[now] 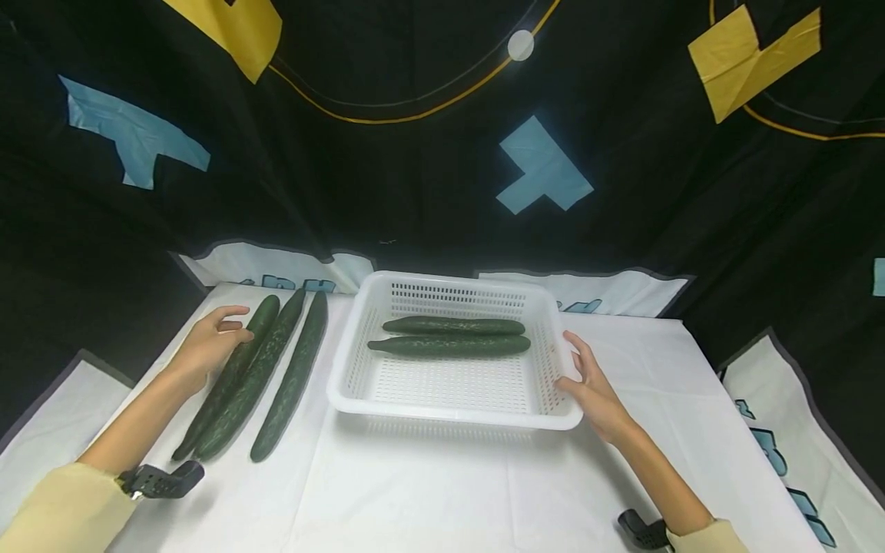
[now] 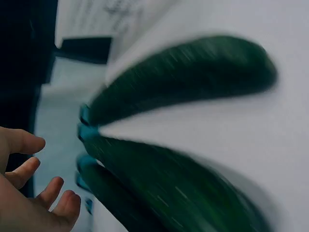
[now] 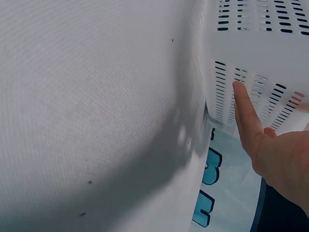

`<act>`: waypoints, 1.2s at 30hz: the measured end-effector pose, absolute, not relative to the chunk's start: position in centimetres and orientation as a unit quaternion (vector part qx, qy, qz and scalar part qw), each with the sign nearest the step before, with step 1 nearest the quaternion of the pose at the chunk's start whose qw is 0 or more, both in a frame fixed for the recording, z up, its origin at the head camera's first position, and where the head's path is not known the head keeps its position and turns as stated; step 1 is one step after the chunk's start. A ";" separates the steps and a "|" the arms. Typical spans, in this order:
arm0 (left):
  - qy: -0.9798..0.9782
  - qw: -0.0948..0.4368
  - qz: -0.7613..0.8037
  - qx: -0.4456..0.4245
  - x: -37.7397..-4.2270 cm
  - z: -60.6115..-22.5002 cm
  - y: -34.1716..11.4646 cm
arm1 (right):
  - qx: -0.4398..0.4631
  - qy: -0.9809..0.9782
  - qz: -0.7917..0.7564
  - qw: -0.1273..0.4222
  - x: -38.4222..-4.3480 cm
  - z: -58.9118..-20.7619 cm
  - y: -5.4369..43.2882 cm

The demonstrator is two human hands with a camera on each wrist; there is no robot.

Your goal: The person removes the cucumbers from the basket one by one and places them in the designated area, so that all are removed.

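Observation:
Three long dark-green cucumbers lie side by side on the white-covered table at the left: an outer cucumber (image 1: 216, 407), a middle cucumber (image 1: 256, 380) and, a little apart, a third cucumber (image 1: 293, 376). My left hand (image 1: 207, 346) hovers by the outer one, fingers loosely bent and holding nothing. In the left wrist view, that hand (image 2: 38, 191) shows beside the blurred cucumbers (image 2: 183, 79). A white perforated plastic basket (image 1: 456, 416) holds two cucumbers (image 1: 449, 346) lying crosswise. My right hand (image 1: 594, 388) grips its right side, thumb over the rim, fingers along the outer wall (image 3: 224, 48).
The white cloth (image 1: 415, 491) covers the table. Behind it hangs a black curtain (image 1: 387, 184) with blue and yellow tape patches and an orange cord. White printed sheets (image 1: 622, 296) edge the table at the back and right.

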State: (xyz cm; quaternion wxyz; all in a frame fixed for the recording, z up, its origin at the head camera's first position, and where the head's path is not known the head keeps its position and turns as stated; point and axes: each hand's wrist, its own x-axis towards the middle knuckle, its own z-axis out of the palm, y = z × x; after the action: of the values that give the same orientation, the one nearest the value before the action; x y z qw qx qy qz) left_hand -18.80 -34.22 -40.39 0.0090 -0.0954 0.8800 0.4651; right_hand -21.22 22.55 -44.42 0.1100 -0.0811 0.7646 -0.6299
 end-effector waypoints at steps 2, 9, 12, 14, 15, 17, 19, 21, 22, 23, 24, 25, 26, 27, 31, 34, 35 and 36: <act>0.882 0.002 0.466 -0.075 -19.1 -39.5 -33.2 | -0.080 0.766 -0.629 0.110 -21.2 -44.4 22.5; 0.879 0.047 0.475 0.012 -21.1 -35.0 -28.2 | -0.074 0.765 -0.631 0.108 -21.3 -44.5 22.6; 0.876 0.093 0.472 0.038 -22.5 -33.5 -25.9 | -0.071 0.764 -0.632 0.108 -21.3 -44.5 22.7; 0.873 0.116 0.470 0.055 -23.6 -32.9 -24.6 | -0.070 0.763 -0.633 0.110 -21.3 -44.5 22.7; 0.870 0.127 0.472 0.063 -24.1 -32.8 -23.9 | -0.070 0.763 -0.633 0.110 -21.3 -44.5 22.7; 0.866 0.145 0.471 0.079 -25.2 -32.6 -22.6 | -0.071 0.762 -0.633 0.111 -21.3 -44.5 22.7; 0.861 0.172 0.470 0.095 -26.2 -32.4 -21.3 | -0.074 0.763 -0.633 0.110 -21.4 -44.6 22.6; 0.856 0.197 0.465 0.107 -27.2 -32.5 -19.8 | -0.075 0.764 -0.631 0.110 -21.4 -44.6 22.6; 0.854 0.209 0.462 0.112 -27.7 -32.5 -19.1 | -0.076 0.764 -0.631 0.110 -21.4 -44.6 22.6; 0.852 0.221 0.461 0.116 -28.2 -32.6 -18.4 | -0.076 0.764 -0.631 0.109 -21.4 -44.6 22.6; 0.849 0.230 0.459 0.122 -28.7 -32.8 -17.8 | -0.077 0.765 -0.630 0.109 -21.4 -44.6 22.6; 0.849 0.238 0.456 0.126 -29.2 -33.0 -17.1 | -0.079 0.765 -0.629 0.109 -21.4 -44.6 22.6; 0.848 0.244 0.452 0.128 -29.6 -33.1 -16.4 | -0.079 0.766 -0.628 0.109 -21.4 -44.6 22.6; 0.846 0.252 0.451 0.130 -30.0 -33.3 -15.8 | -0.079 0.767 -0.628 0.108 -21.4 -44.6 22.6; 0.839 0.286 0.442 0.135 -31.2 -34.4 -14.0 | -0.080 0.766 -0.628 0.110 -21.5 -44.6 22.6; 0.833 0.311 0.435 0.142 -31.9 -35.5 -13.2 | -0.078 0.763 -0.633 0.112 -21.4 -44.6 22.6; 0.832 0.316 0.432 0.144 -32.0 -35.8 -13.0 | -0.078 0.763 -0.632 0.112 -21.4 -44.6 22.6; 0.832 0.319 0.428 0.148 -32.2 -36.2 -12.8 | -0.080 0.762 -0.632 0.113 -21.4 -44.6 22.6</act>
State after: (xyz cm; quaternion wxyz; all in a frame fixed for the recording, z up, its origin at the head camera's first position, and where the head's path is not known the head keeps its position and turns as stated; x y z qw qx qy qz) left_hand -32.24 -12.76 -36.23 0.3191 0.1483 0.8324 0.4282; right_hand -21.42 22.57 -44.56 0.1128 -0.0797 0.7624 -0.6321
